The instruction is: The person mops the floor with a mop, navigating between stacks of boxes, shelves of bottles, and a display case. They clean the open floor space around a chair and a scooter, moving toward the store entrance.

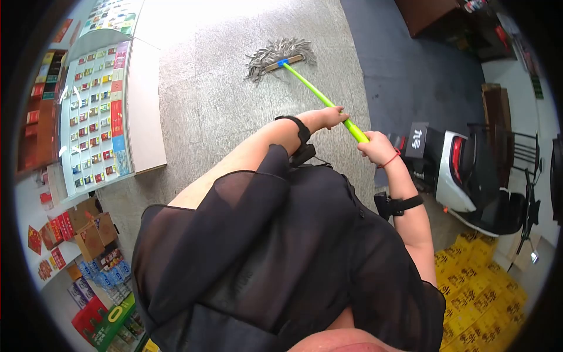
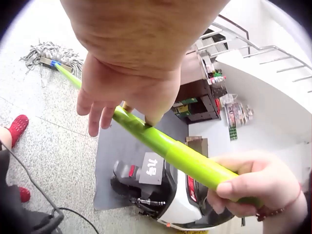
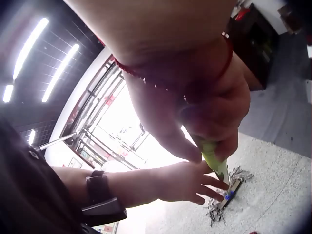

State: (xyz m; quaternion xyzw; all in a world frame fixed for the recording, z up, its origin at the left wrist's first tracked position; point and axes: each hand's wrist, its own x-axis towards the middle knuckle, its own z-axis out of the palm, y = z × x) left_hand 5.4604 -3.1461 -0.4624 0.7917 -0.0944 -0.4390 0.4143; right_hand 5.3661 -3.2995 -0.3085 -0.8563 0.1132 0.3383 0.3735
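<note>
Grips the top end of the green mop handle (image 1: 314, 91) with the right hand (image 1: 378, 148), fingers curled tight for drive. Steadies it lower down with the left hand (image 1: 331, 117), fingers draped over, thumb beneath, for steering. Slants the handle down to the mop head (image 1: 280, 57), spread flat on the floor (image 1: 205, 105) toward its far edge, beside the dark mat (image 1: 410, 70).

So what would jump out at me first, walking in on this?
The bright green mop handle, running up the middle of the head view: the left hand holds it lower down, and the right hand grips its near end. Its grey stringy mop head lies on the speckled floor ahead. A white scooter stands parked at the right, and a display counter of colourful packs curves along the left.
</note>
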